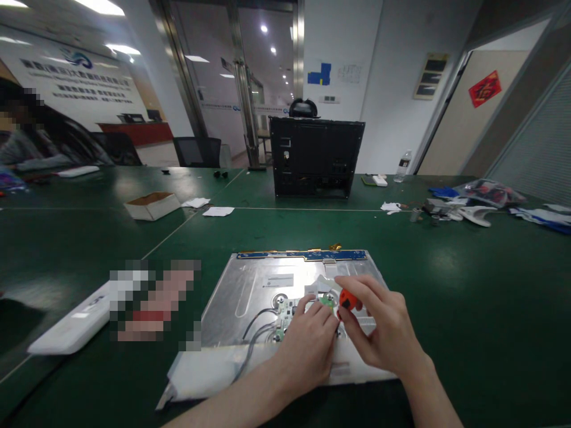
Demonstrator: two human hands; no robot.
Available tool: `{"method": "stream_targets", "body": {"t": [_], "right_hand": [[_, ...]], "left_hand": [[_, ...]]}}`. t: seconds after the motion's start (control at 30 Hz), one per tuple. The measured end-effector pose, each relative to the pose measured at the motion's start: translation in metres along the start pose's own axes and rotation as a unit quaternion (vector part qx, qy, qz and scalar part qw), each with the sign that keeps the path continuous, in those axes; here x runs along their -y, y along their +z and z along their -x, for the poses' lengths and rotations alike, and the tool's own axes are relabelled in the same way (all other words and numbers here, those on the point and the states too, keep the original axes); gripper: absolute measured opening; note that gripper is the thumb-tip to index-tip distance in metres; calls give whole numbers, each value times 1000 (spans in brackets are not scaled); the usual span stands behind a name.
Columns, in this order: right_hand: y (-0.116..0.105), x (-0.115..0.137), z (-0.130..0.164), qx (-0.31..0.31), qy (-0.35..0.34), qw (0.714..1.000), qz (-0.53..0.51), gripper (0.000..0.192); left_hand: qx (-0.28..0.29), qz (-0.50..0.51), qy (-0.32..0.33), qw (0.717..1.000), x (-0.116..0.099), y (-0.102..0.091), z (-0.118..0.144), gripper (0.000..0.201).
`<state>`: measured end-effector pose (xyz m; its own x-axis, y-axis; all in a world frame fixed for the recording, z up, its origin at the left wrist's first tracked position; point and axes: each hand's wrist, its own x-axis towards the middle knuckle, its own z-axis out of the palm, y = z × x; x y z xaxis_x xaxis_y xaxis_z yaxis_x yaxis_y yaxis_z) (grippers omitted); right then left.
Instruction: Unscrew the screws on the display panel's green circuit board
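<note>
Right hand (379,330) is curled shut around a screwdriver with an orange handle (347,299), held upright over a small green circuit board (327,301) on the silver metal panel (250,297). Left hand (307,348) is rested loosely bent on the panel just beside the board, fingertips (308,301) touching it, nothing gripped. The panel is laid flat on the green table (468,285), with grey wires (254,333) running under the left hand.

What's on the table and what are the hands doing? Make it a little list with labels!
Place: green table
Main thing: silver metal panel lying flat
On it: small circuit board, grey cables
Left hand: rests on the panel, fingers at the board
Right hand: holds an orange-handled tool
Behind: black case, cardboard box, water bottle
</note>
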<state>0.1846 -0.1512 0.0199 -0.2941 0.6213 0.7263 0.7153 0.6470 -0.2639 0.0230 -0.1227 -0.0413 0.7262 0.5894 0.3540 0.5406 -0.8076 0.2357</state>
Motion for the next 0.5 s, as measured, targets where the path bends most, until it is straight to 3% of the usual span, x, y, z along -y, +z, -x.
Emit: {"method": "stream_targets", "body": {"t": [0.13, 0.5], "right_hand": [[0, 0, 0, -6, 8, 1000, -14, 42], [3, -3, 1, -20, -5, 999, 41, 27]], "left_hand": [[13, -4, -1, 1000, 1, 1, 0, 20], [-5, 2, -7, 1000, -1, -1, 0, 23]]}}
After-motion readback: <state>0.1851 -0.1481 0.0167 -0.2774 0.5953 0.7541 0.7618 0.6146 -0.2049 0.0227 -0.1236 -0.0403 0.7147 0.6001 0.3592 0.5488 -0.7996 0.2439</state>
